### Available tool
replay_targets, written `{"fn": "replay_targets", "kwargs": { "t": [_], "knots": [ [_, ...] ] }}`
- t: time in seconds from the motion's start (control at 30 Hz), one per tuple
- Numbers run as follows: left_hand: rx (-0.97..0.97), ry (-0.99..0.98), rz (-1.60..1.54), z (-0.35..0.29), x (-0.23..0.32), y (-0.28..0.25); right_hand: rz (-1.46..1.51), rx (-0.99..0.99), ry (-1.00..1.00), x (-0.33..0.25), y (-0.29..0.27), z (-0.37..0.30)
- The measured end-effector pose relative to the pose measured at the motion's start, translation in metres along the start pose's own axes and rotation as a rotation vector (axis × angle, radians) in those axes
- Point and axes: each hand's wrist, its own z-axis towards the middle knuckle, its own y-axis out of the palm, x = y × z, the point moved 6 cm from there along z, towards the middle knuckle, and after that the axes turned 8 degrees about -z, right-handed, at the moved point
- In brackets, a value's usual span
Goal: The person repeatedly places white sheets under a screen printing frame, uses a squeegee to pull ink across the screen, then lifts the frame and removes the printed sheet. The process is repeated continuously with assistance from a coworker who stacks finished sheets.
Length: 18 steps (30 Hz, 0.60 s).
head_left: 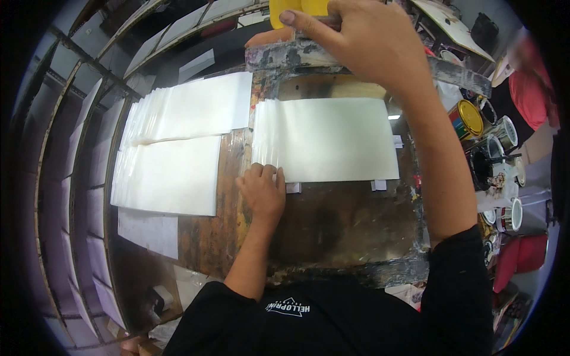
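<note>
White sheets (338, 139) under half-curled left hand (263, 193)

My left hand (264, 193) lies at the near left corner of the middle white stack (341, 141), fingers (256, 171) bent, touching it. My right arm (444, 160) reaches past the stack's right side, right hand (379, 46) beyond its far edge, thumb (312, 28) pointing left.

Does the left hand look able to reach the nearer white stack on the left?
Probably yes: only a strip of wooden table shows between the left hand and that stack.
</note>
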Motion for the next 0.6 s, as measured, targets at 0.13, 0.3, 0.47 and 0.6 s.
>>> {"fn": "replay_targets", "kwargs": {
  "t": [0.13, 0.3, 0.47, 0.6],
  "knots": [
    [0.091, -0.108, -0.395, 0.029, 0.016, -0.011, -0.005, 0.115, -0.066, 0.004, 0.016, -0.002],
    [0.176, -0.246, -0.612, 0.081, -0.019, -0.036, -0.005, 0.081, -0.062, 0.007, 0.02, -0.003],
    [0.348, -0.284, -0.164, 0.091, -0.16, -0.066, -0.067, 0.201, -0.151, -0.002, 0.019, -0.008],
    [0.254, -0.028, -0.322, 0.087, -0.04, -0.025, -0.031, 0.018, -0.064, 0.007, 0.003, 0.003]
  ]
}}
